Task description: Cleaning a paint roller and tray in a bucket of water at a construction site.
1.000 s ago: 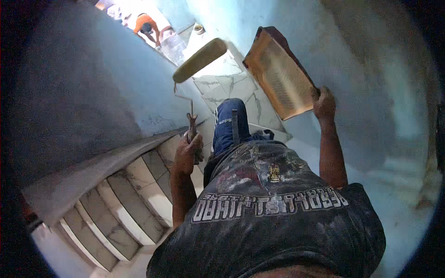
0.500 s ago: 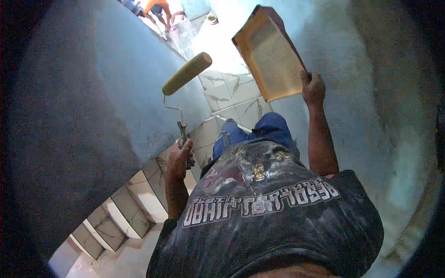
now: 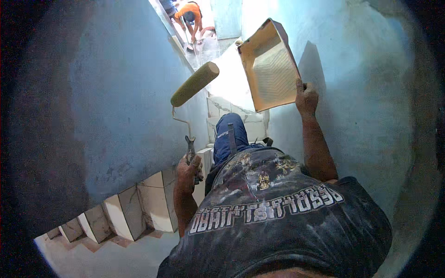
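A paint roller (image 3: 195, 84) with a greenish-yellow sleeve is in my left hand (image 3: 187, 175), whose fingers wrap round its dark handle. The roller's sleeve slants up and to the right, in front of the left wall. With my right hand (image 3: 307, 98) I grip the near right corner of a paint tray (image 3: 270, 69). The tray is tilted so that its ribbed inside, stained yellowish-cream, faces me. Both things are held up off the floor, apart from each other.
Blue-grey plastered walls (image 3: 125, 102) stand close on both sides. Marbled tile stairs (image 3: 120, 211) run along the lower left. Ahead, tiled steps (image 3: 241, 127) lead to a brightly lit floor, where a person in an orange shirt (image 3: 189, 14) bends down at the far left.
I have moved forward, and one knee is now raised in front. The roller and tray stay in my hands, the tray lower and slightly left in view. The stairs and walls have shifted.
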A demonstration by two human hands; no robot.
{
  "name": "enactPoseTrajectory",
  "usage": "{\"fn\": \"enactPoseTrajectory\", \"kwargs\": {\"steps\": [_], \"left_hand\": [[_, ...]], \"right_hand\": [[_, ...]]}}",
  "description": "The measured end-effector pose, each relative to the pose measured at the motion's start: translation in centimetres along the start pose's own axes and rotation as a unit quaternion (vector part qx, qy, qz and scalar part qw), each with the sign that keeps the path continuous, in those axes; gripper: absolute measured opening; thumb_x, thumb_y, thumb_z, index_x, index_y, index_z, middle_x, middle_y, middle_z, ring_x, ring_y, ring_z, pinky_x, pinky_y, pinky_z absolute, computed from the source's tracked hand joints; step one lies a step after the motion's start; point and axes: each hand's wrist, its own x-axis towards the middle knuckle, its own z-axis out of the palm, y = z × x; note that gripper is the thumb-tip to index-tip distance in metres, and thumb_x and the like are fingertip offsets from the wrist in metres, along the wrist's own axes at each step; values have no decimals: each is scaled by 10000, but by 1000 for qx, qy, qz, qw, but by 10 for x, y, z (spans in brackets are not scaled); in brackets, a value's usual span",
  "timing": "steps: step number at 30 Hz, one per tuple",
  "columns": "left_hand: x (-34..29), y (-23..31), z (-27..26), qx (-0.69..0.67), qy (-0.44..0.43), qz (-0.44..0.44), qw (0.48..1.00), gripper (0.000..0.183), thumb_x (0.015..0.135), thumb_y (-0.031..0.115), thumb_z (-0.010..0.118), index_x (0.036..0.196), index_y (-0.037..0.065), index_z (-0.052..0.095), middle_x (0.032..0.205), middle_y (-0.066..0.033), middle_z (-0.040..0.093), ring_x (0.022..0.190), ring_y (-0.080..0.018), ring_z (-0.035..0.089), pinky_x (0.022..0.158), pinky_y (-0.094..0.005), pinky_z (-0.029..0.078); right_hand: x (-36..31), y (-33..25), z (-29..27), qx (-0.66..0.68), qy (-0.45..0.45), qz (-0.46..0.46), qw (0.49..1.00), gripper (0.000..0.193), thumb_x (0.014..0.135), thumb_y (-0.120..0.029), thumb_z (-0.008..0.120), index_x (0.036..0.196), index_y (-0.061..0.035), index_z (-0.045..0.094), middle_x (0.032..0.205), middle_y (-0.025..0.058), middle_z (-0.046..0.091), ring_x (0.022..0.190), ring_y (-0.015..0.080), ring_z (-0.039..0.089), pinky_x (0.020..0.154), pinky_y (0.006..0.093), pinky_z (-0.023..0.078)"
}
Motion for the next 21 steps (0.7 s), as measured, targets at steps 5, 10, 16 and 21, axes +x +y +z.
{"fn": "enactPoseTrajectory", "kwargs": {"steps": [5, 10, 16, 21], "left_hand": [[1, -58, -15, 41, 10, 57, 997, 523, 826, 492, 679, 1030, 39, 518, 695, -12, 492, 511, -109, 488, 473, -262, 411], [51, -99, -23, -9, -20, 65, 998, 531, 828, 514, 668, 1025, 44, 520, 709, -15, 497, 524, -113, 494, 486, -268, 417], [-37, 29, 55, 14, -77, 11, 997, 595, 786, 502, 732, 1069, 26, 513, 743, -12, 521, 616, -127, 532, 545, -311, 475], [0, -11, 33, 11, -109, 24, 994, 578, 787, 507, 726, 1057, 42, 513, 749, -9, 511, 628, -124, 502, 544, -299, 447]], "right_hand": [[-48, 27, 8, 8, -36, 38, 999, 650, 910, -578, 484, 868, 49, 648, 832, 253, 636, 806, 408, 628, 733, 475, 467], [-45, 49, 36, 54, 73, 36, 995, 653, 909, -575, 499, 856, 60, 643, 778, 230, 642, 758, 360, 642, 722, 458, 475], [-13, 21, -148, 74, 94, 109, 987, 611, 939, -516, 493, 897, 77, 632, 816, 203, 647, 779, 289, 625, 737, 417, 468], [-24, 53, -85, 165, 77, 184, 966, 610, 939, -513, 503, 1023, 79, 623, 954, 187, 648, 884, 266, 593, 816, 370, 453]]}}
